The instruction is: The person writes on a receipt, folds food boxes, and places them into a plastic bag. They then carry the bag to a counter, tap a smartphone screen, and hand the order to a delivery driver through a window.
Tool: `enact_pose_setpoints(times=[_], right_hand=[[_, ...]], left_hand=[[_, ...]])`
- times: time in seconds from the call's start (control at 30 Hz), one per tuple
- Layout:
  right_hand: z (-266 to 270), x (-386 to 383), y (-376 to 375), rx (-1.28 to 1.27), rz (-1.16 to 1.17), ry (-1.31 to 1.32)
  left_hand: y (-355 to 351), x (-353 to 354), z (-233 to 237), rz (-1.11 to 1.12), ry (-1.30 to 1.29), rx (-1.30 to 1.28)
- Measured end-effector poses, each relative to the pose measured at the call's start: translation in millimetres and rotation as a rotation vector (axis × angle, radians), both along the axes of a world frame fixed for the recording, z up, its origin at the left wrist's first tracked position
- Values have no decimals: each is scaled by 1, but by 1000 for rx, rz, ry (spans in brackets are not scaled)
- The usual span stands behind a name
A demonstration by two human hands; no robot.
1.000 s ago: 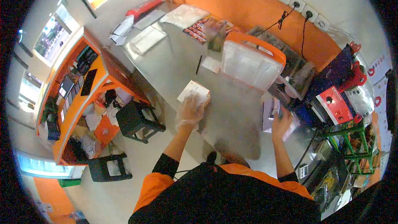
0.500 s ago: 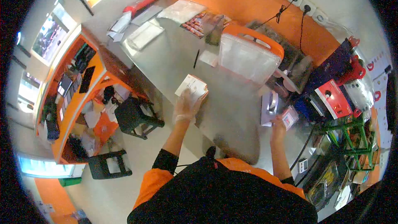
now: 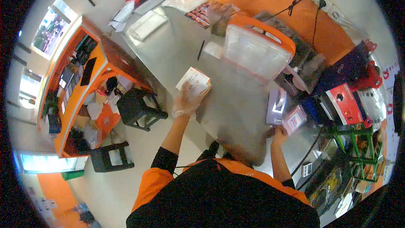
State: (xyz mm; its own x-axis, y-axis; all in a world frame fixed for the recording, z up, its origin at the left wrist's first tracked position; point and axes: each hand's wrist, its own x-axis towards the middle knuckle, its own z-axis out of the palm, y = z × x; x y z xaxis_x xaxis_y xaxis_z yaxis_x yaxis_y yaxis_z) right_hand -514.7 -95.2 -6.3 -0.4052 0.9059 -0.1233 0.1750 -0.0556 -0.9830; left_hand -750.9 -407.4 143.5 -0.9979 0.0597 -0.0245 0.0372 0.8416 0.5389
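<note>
My left hand [image 3: 187, 101], in a thin clear glove, is closed on a stack of white printed cards or papers [image 3: 195, 81] over the left part of the grey metal table [image 3: 228, 105]. At the table's right side my right hand [image 3: 278, 136] has its fingers closed by the lower edge of a small pink-and-white pack [image 3: 294, 119]; whether it grips the pack is too blurred to tell. Just left of that pack lies a shiny white-and-purple box [image 3: 276, 106]. A dark pen [image 3: 201, 50] and a small white pad [image 3: 213, 50] lie beyond my left hand.
A clear plastic bin with an orange lid [image 3: 257, 52] stands at the back of the table. Right of it are a red box [image 3: 345, 103] and a green rack [image 3: 363, 152]. Black stools [image 3: 141, 107] and an orange counter [image 3: 90, 84] are on the left.
The view has shifted slightly. My left hand still holds the stack. My right hand has moved a little down and left relative to the pink-and-white pack, which now shows more fully.
</note>
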Motion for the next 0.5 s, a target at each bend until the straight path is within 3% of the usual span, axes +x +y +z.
enact_pose_setpoints(times=[0.03, 0.13, 0.23, 0.3, 0.4, 0.5], right_hand=[[-6, 0, 3, -31, -2, 76], [0, 5, -19, 309, -60, -50], [31, -20, -60, 286, 100, 37], [57, -61, -85, 203, 295, 109], [159, -151, -125, 329, 706, 30], [178, -244, -172, 266, 961, -25]], left_hand=[[1, -2, 1, 15, -13, -17], [-6, -2, -6, -82, 99, -40], [-9, -7, -22, -109, 154, -11], [-12, -10, -27, -200, 255, -33], [-19, -18, -49, -309, 439, -40], [-31, -23, -74, -489, 567, -208]])
